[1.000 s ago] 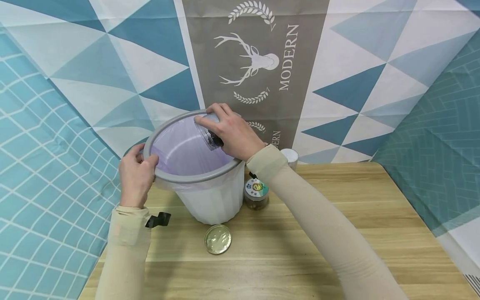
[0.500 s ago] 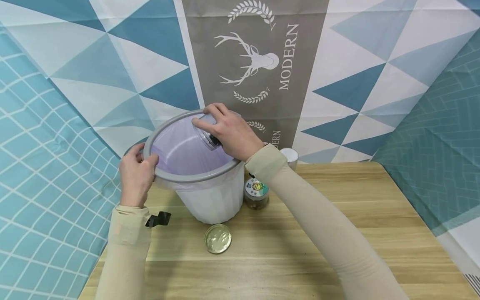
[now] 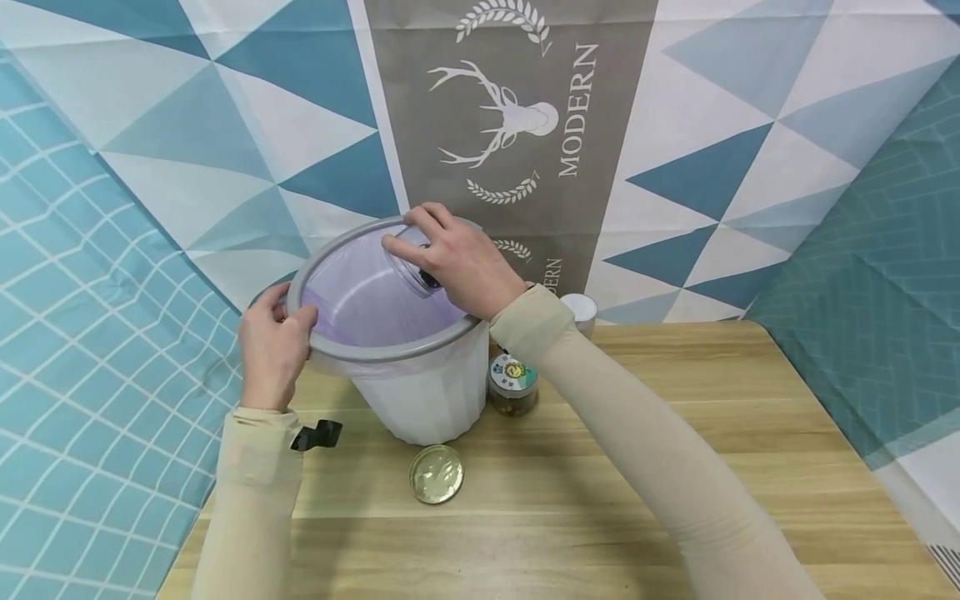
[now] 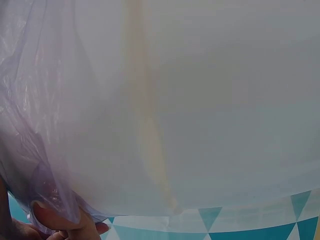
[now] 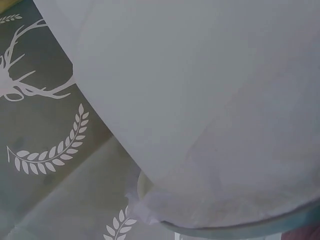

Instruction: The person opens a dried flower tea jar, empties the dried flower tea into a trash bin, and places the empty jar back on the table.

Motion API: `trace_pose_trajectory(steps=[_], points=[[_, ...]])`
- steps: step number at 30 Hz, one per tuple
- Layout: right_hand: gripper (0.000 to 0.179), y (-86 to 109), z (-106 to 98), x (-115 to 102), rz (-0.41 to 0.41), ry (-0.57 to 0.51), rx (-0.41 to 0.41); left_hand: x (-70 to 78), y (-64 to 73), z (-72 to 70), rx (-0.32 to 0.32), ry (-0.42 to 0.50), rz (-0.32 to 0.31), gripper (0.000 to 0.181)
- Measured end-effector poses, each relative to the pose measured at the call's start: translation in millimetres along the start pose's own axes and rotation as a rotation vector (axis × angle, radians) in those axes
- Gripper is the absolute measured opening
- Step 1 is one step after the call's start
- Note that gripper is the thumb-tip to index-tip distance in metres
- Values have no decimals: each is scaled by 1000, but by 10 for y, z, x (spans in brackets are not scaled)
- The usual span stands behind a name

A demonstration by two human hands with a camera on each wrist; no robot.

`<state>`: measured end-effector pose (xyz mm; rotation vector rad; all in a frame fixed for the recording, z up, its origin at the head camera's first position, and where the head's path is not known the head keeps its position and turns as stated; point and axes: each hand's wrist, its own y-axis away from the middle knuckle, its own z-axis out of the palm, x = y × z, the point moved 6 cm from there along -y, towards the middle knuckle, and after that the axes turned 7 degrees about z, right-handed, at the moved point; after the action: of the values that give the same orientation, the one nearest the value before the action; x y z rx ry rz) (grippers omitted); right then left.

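Note:
A white trash can [image 3: 420,404] with a grey rim and a thin purple liner [image 3: 360,292] stands tilted toward me on the table. My left hand [image 3: 273,346] grips its rim at the left, thumb over the edge; in the left wrist view, fingers [image 4: 65,220] pinch the liner below the white wall. Over the mouth of the can, my right hand [image 3: 468,262] holds a clear jar [image 3: 411,271] tipped mouth down, a little dark matter showing near its opening. The right wrist view has mostly the can's white wall [image 5: 165,90]; the jar is hidden there.
A round gold-coloured lid [image 3: 437,474] lies on the wooden table [image 3: 600,500] before the can. Right of the can stands a lidded jar [image 3: 513,385] with a picture label, and behind it a white-topped container [image 3: 580,312]. Patterned cloth walls enclose the back and sides.
The right hand has shifted slightly left and tipped the jar further. Less dark matter shows in the jar. The left hand has kept its hold on the rim.

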<state>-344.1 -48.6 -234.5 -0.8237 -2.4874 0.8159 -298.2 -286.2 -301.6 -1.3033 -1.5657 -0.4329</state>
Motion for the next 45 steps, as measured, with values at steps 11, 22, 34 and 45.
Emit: trace_pose_trajectory(steps=[11, 22, 34, 45], points=[[53, -14, -16, -37, -31, 37, 45, -11, 6, -15, 5, 5, -1, 62], [47, -5, -2, -53, -41, 66, 62, -18, 15, -20, 14, 13, -9, 62], [45, 3, -6, -60, -40, 109, 48, -15, 1, -6, 23, 24, -19, 63], [44, 4, -4, -66, -44, 113, 59, -8, 2, -2, 23, 39, -15, 62]])
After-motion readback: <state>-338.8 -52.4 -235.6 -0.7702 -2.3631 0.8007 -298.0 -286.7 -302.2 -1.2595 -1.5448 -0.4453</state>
